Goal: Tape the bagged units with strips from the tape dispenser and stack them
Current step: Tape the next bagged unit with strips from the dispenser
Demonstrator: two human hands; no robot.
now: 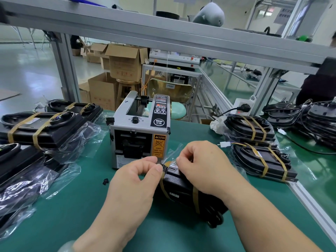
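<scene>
**Hands, 2.** Your left hand (134, 180) pinches the end of a strip (162, 180) between thumb and forefinger, at the unit's top left edge. Your right hand (201, 168) has its fingers curled and pinches the unit (180, 186) by its clear bag film at the top.

**Unit in work, 1.** It is black and bagged. It lies on the mat (91, 206) just in front of the dispenser, under both of your hands. It carries two tan bands: the strip you hold and a second strip (196, 199) below your right wrist.

**Dispenser, 1.** The dispenser (140, 131) is a grey box at mid-table with its outlet facing you. It has a yellow caution label.

**Taped units, left, 2.** There is a near one (45, 128) and a far one (76, 108), each with two bands.

**Untaped bagged units, left front.** This is a loose pile (21, 170), and you cannot count it through the film.

**Taped units, right, at least 2.** One is at the rear (251, 130) and one at the front (263, 160).

**Unbagged units, far right.** They sit in a heap (312, 120) with trailing cables.

**Surface and room.** The mat is green and sits on an aluminium-framed bench. A frame beam (163, 33) crosses overhead and cuts across your view of the hall.

**Around.**
- Cardboard boxes (125, 62), one of them on a stool (127, 88)
- A chair (171, 90) behind the dispenser
- A plug (242, 107) in a socket
- A white connector (224, 144)
- A small black scrap (105, 181) on the mat
- A person (320, 82) at the right edge
</scene>
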